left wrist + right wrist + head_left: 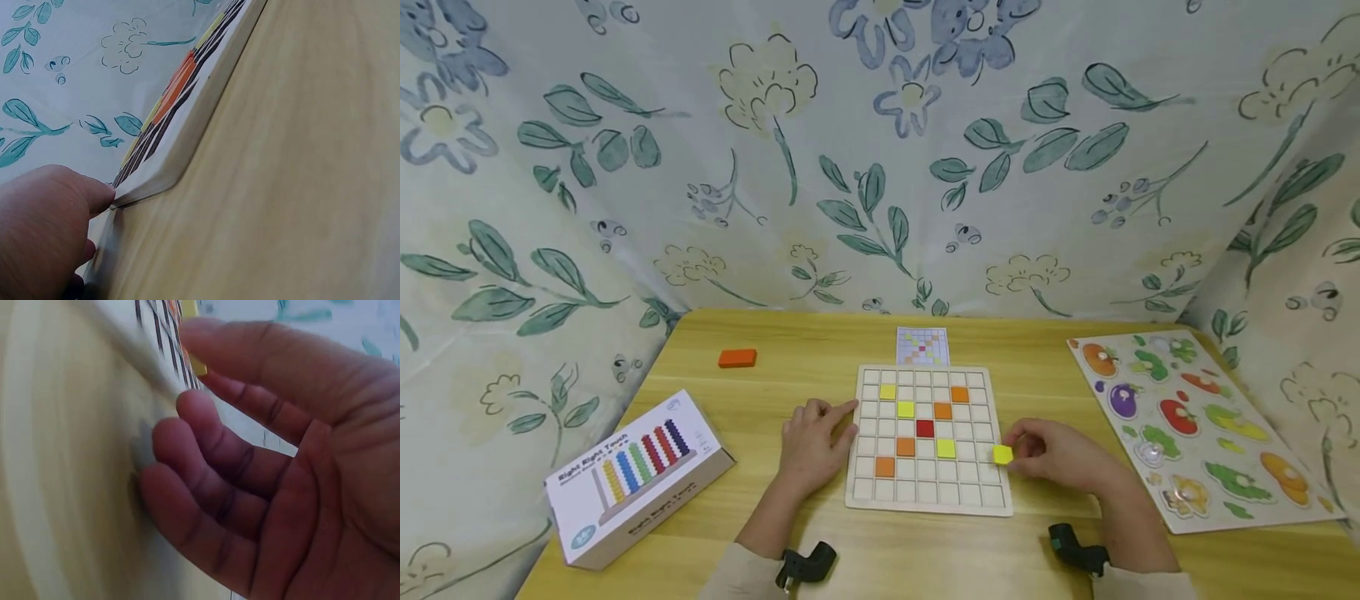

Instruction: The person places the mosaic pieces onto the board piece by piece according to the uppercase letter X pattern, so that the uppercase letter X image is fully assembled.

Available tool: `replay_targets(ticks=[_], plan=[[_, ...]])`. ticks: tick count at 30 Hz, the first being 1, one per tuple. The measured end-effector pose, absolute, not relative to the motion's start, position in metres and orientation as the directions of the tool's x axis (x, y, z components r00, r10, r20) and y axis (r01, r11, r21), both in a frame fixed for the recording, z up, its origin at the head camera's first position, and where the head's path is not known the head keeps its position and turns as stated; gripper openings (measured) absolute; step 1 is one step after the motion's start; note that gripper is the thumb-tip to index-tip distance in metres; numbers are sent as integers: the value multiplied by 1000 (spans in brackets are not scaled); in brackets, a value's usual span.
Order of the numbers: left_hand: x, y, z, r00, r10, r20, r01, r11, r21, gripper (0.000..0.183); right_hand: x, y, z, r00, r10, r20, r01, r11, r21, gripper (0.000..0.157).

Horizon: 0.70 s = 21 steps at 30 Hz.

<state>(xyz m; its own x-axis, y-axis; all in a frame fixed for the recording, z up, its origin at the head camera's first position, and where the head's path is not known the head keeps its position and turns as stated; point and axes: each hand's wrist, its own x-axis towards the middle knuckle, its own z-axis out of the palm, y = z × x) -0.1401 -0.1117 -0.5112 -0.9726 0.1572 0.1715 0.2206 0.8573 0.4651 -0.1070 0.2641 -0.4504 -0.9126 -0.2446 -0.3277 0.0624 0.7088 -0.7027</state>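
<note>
A white grid board [931, 508] lies in the middle of the table, with several yellow, orange and red square tiles set in its cells. The red tile [925, 428] sits near the centre, among tiles in two crossing diagonals. My left hand [817, 446] rests by the board's left side, thumb and index finger touching its edge; in the left wrist view, the thumb [81, 190] meets the board's side [181, 144]. Between thumb and index finger, my right hand [1056, 454] pinches a yellow tile [1002, 454] over the right edge. Its other fingers curl loosely in the right wrist view.
A small pattern card [922, 346] lies just behind the board. At the left are an orange block [737, 358] and a white toy box [640, 475]. A vegetable puzzle board [1202, 417] lies to the right. Floral cloth [880, 167] hangs behind the table.
</note>
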Motion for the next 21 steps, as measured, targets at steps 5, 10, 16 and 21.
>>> replay_targets(ticks=[5,10,16,21], plan=[[-136,-110,-514,-971,155,183,225,854,469,38,-102,228,-450,-886,-300,-354,22,735,-678,26],[-133,-107,-515,-969,160,186,231,850,473,38,-98,214,-452,-890,-231,-392,69,783,-618,25],[-136,-103,-513,-967,162,197,241,833,498,38,-100,213,-450,-899,-191,-393,86,805,-587,27],[-137,-103,-520,-968,171,185,241,841,485,37,-100,213,-455,-900,-171,-401,99,817,-568,28]])
